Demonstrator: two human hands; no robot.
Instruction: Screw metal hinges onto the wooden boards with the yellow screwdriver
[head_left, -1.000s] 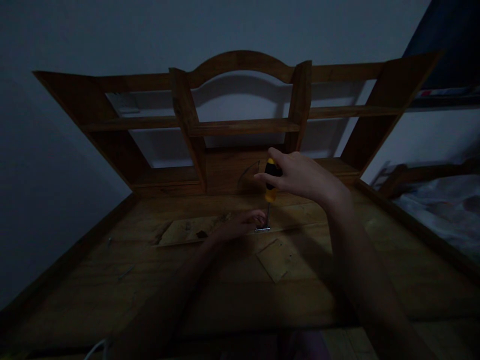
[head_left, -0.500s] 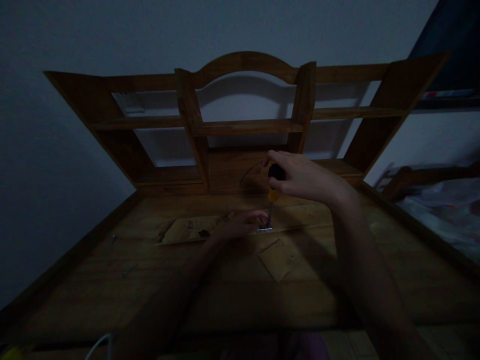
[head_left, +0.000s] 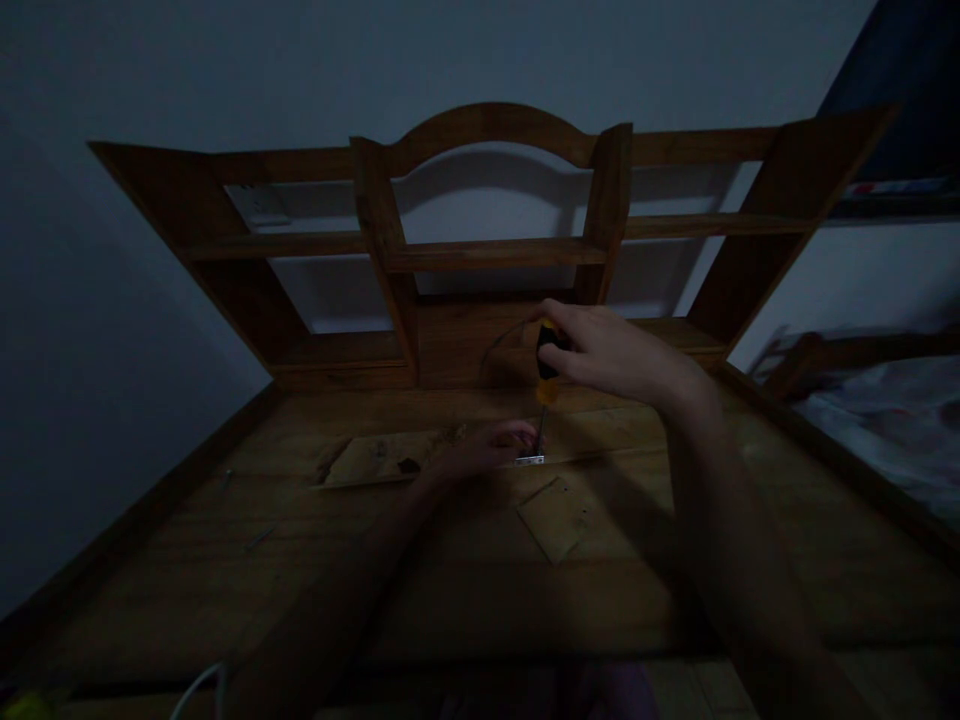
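Observation:
My right hand [head_left: 600, 350] is closed around the black and yellow handle of a screwdriver [head_left: 548, 365]. The screwdriver stands nearly upright, its shaft pointing down at a small metal plate [head_left: 529, 460] on the wooden desk. Beside the plate, my left hand [head_left: 491, 447] lies low with curled fingers, holding the plate at its left and far side. The shaft's tip meets the plate area, but dim light hides the exact contact. A square wooden piece [head_left: 553, 520] with small holes lies just in front.
A wooden shelf unit [head_left: 495, 256] rises at the back of the desk [head_left: 465, 610]. Left of my left hand is a long, damaged, pale strip [head_left: 382, 458]. Screws [head_left: 259, 538] lie at the left. A white cable [head_left: 201, 688] shows at the near edge.
The right hand's fingers have shifted on the screwdriver handle, exposing more of its yellow and black body. The left hand and the metal plate stay almost in place.

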